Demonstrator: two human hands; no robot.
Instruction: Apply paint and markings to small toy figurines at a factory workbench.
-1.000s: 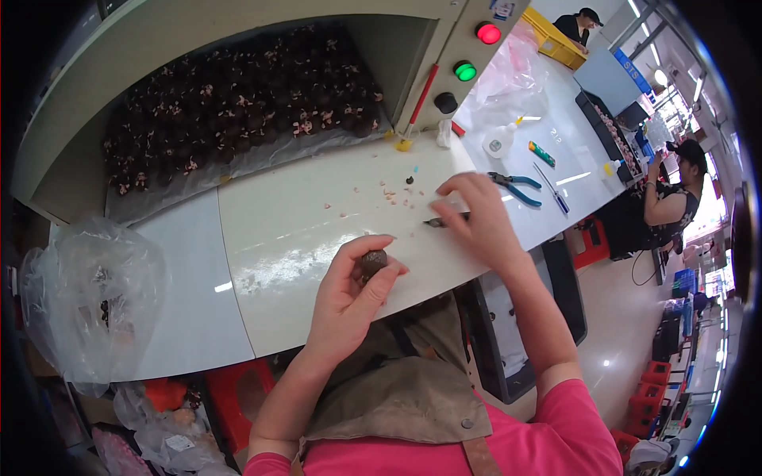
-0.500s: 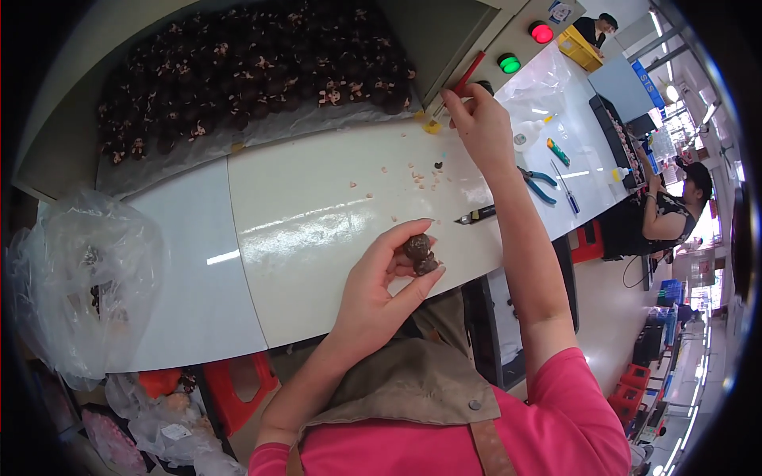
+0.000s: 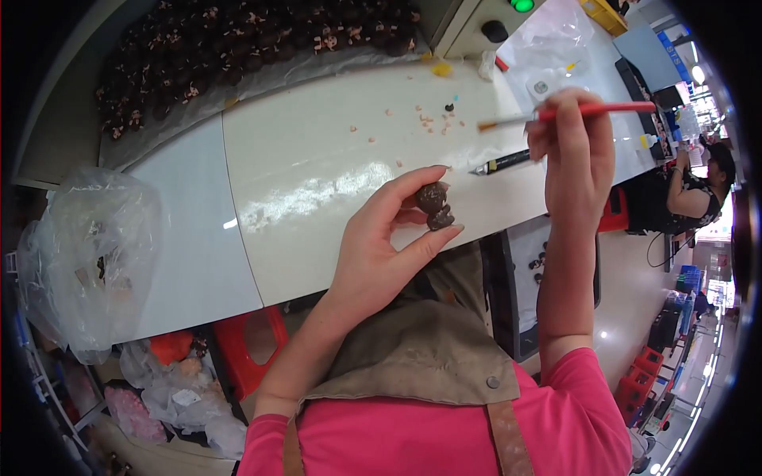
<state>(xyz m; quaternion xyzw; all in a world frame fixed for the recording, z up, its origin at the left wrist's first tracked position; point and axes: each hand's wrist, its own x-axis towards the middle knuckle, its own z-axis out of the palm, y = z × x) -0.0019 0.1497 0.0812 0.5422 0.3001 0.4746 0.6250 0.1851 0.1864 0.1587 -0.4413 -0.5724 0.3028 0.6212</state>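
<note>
small dark figure (image 3: 432, 197): rounded head over a smaller body, held by the near edge of the table (image 3: 294, 254); from my remote seat i cannot tell its height above it.
handling: i judge it light and stiff, perhaps slick where it shines; the narrow neck looks the likeliest place to break.
where to hold: i favour the two ends, lightly pressed, leaving the side free.
left hand (image 3: 379, 238): thumb and forefinger closed on the figure's ends, other fingers bent behind it.
brush (image 3: 607, 108): red handle, brown bristles pointing left, well apart from the figure.
right hand (image 3: 578, 155): fingers pinched around the brush handle.
knife (image 3: 508, 162): dark handle, lying beneath the brush, blade toward the left.
pale crumbs (image 3: 429, 120): scattered on the table, beyond the figure.
dark pieces (image 3: 238, 44): many, with pink bits, heaped on a sheet at the far side.
clear plastic bag (image 3: 99, 262): crumpled, far left.
</note>
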